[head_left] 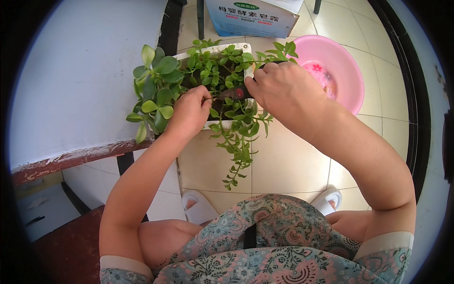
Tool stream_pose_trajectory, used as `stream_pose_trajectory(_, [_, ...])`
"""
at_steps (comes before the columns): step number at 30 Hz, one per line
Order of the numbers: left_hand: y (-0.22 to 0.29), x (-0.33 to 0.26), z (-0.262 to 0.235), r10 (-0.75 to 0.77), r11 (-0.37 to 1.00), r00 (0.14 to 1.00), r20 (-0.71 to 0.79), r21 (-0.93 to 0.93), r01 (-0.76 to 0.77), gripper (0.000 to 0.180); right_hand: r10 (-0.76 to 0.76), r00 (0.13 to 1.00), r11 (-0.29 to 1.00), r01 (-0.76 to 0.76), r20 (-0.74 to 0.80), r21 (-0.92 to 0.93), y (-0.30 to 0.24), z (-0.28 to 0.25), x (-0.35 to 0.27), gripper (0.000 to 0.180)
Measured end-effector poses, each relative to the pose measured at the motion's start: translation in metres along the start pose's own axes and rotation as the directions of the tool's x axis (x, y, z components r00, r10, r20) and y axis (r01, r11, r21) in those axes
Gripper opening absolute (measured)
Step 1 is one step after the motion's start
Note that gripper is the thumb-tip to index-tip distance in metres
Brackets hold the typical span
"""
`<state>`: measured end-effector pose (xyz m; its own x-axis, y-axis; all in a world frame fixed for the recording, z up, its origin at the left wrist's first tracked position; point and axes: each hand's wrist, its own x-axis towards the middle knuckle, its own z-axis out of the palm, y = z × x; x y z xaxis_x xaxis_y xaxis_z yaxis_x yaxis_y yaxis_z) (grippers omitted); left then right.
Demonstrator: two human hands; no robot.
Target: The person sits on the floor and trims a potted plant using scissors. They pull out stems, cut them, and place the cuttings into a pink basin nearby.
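A white rectangular planter (247, 48) holds dark soil and trailing green plants (241, 135), some stems hanging over its near side. My left hand (193, 105) is closed in a pinch over the soil, gripping what looks like a thin plant stem (213, 99). My right hand (286, 83) wraps round a dark tool with a red spot, apparently pruning shears (239, 93). Their narrow tip points left, close to my left fingertips. The handles are mostly hidden by my right hand. A thick-leaved succulent (163, 83) grows at the planter's left end, beside my left hand.
A pink plastic basin (352, 71) with a flower print sits on the tiled floor (288, 165), right of the planter. A white and blue cardboard box (255, 21) stands behind. To the left is a pale surface with a worn red-brown edge (75, 158).
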<state>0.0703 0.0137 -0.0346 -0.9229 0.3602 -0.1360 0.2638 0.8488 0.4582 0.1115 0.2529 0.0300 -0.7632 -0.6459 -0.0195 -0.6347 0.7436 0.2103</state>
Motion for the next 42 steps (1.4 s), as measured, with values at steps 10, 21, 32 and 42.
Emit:
stream_pose_trajectory(10, [-0.009,0.003,0.003,-0.023,1.000,1.000,-0.004,-0.009,0.023,0.011,0.010,0.997,0.999,-0.012,0.070,0.030,-0.001,-0.006,-0.001,0.020])
stream_pose_trajectory(21, [0.011,-0.027,-0.013,0.044,0.989,0.998,0.050,-0.141,-0.036,0.013,0.166,0.975,0.965,-0.130,-0.145,0.229,0.022,-0.010,-0.024,0.034])
stream_pose_trajectory(32, [0.005,-0.072,-0.041,0.243,0.960,0.969,-0.047,-0.133,-0.248,0.011,0.378,0.926,0.747,-0.304,-0.001,0.592,0.046,-0.033,-0.044,0.040])
stream_pose_trajectory(42, [-0.003,-0.074,-0.040,0.131,0.961,0.989,-0.075,-0.235,-0.145,0.014,0.382,0.923,0.734,-0.336,0.050,0.590,0.040,-0.034,-0.038,0.038])
